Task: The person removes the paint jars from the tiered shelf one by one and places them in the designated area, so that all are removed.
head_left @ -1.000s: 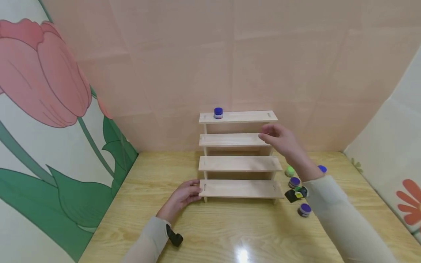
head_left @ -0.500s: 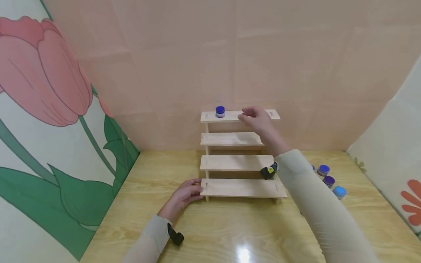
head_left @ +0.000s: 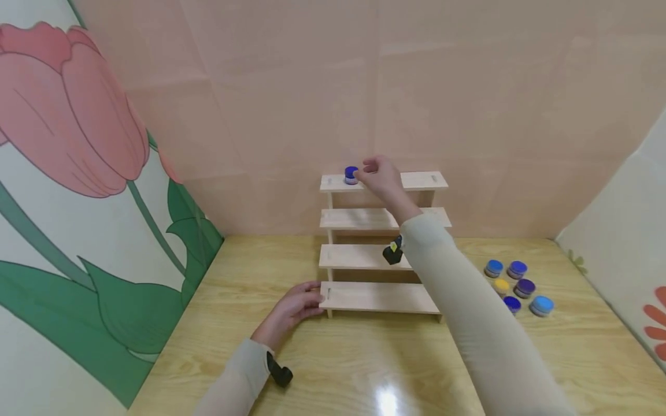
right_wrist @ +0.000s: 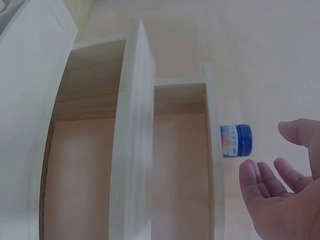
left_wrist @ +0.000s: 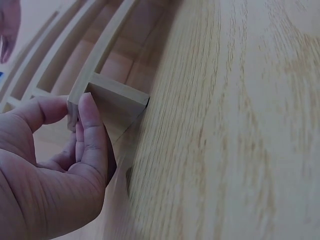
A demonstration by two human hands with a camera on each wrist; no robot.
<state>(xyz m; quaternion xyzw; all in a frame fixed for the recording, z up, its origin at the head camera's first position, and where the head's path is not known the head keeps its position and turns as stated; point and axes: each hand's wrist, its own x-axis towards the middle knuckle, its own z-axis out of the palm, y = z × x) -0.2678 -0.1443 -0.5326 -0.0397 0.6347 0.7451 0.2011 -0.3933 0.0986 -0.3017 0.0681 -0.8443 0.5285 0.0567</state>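
Note:
A four-tier wooden step shelf (head_left: 380, 296) stands on the table. Its lowest board is pinched at the left end by my left hand (head_left: 295, 303); in the left wrist view the thumb and fingers of this left hand (left_wrist: 55, 170) grip the board's corner from both sides. On the left part of the top board stands a small jar (head_left: 350, 178) with a dark blue lid. My right hand (head_left: 384, 180) hovers at the top board, just right of the jar. The right wrist view shows the jar (right_wrist: 231, 141) upright on the board, with spread fingers (right_wrist: 270, 182) apart from it, holding nothing.
Several small jars stand on the table right of the shelf, among them a light blue-lidded jar (head_left: 542, 305), a purple-lidded jar (head_left: 524, 288) and a yellow jar (head_left: 501, 286), partly behind the right sleeve (head_left: 473, 300). A pink-beige wall covering (head_left: 281, 115) rises behind the shelf.
My right hand has moved left and up from the shelf's right side to the blue-lidded jar, uncovering more jars on the right. The left hand keeps its grip on the lowest board.

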